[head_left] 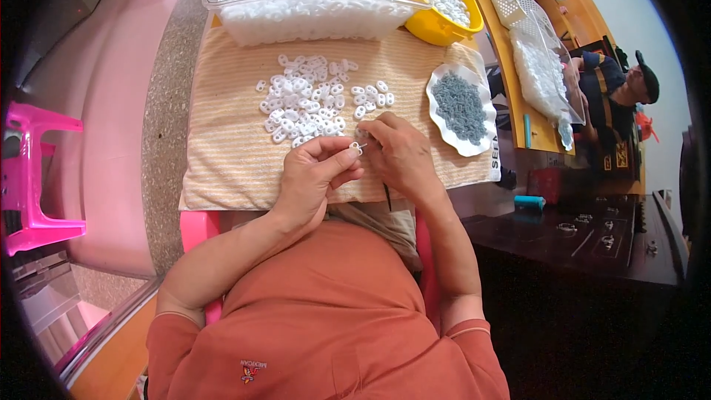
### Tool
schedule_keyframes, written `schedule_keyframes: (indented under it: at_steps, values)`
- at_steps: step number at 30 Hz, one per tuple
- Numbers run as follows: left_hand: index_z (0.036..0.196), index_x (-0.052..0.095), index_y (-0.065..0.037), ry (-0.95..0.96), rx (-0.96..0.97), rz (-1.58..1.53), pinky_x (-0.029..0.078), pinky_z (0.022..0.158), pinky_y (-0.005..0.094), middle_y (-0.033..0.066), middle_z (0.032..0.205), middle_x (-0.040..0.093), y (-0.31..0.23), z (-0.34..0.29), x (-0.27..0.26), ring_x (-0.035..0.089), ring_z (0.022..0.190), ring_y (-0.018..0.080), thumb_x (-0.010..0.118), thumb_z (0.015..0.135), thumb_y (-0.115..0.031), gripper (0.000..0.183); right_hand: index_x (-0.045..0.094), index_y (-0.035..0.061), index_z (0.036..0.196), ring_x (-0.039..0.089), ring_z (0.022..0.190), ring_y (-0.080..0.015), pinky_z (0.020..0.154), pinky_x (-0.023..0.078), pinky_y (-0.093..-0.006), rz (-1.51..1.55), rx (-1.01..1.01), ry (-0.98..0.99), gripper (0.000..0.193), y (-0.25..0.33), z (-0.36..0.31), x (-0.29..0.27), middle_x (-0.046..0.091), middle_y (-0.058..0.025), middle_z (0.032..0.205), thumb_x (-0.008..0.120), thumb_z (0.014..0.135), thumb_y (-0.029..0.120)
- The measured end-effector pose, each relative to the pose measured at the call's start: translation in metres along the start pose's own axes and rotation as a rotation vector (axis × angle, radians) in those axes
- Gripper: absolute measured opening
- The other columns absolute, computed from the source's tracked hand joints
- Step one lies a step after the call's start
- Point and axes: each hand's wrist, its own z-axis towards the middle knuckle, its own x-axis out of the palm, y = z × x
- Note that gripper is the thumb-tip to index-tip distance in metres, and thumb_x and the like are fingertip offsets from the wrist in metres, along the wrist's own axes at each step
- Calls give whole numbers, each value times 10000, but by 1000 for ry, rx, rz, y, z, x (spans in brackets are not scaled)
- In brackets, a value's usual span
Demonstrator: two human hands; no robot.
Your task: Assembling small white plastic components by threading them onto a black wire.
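Pinching a small white plastic ring piece (356, 147), the left hand (315, 178) is shown with thumb and forefinger closed on it, just below the loose pile of white ring pieces (304, 104) on the striped cloth pad (222, 163). The right hand (400, 154) is closed on a thin metal pin-like tool meeting the piece. The piece is judged light, stiff and slippery, best gripped by its edges.
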Motion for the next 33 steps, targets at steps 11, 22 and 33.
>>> schedule_keyframes:
  at_steps: [11, 22, 33]
  values:
    - [997, 634, 3, 3, 4, 1, 567, 713, 241, 60, 885, 658, -1, 0, 0, 648, 748, 129, 674, 866, -42, 145, 576, 35, 971, 599, 839, -326, 703, 482, -418, -92, -18, 18, 188, -5, -4, 0, 602, -130, 888, 596, 784, 27]
    - [998, 643, -29, 5, -19, 19, 583, 731, 282, 56, 869, 665, 1, 1, -1, 654, 773, 138, 667, 868, -36, 132, 616, 10, 967, 595, 858, -336, 758, 472, -411, -60, -30, 121, 216, -12, -4, -28, 601, -140, 894, 564, 762, -32]
    - [997, 643, -25, 6, -19, 27, 580, 727, 286, 57, 869, 665, 0, 2, -3, 651, 764, 142, 671, 866, -38, 135, 643, 40, 937, 607, 817, -314, 703, 486, -401, -12, -75, 54, 127, -12, 0, -8, 614, -123, 865, 631, 812, 57]
